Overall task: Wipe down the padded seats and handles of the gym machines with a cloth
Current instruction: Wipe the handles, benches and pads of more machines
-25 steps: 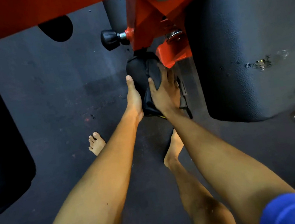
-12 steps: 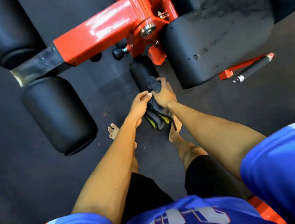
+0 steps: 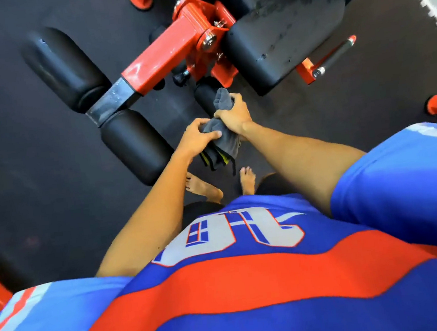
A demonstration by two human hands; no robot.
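The cloth (image 3: 227,141) was gripped in the left hand (image 3: 195,140) and right hand (image 3: 233,116), fingers (image 3: 233,101) curled round it. It was judged limp, best held bunched.

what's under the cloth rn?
Left hand and right hand grip the cloth. Beneath it a black roller shows only its upper end; the rest is covered. Floor lies below the hanging end.

One view only: head-worn, wide-angle, pitched steeply down. Landmark is the red arm (image 3: 164,54), upper centre of frame, running diagonally. Rollers (image 3: 64,68) lie left of it, the pad (image 3: 279,36) right of it. Nearer the lens than the arm: bare feet (image 3: 203,187) on the floor (image 3: 37,186), then the jersey (image 3: 252,284), very close, filling the lower frame. Straight lines bow toward the edges.
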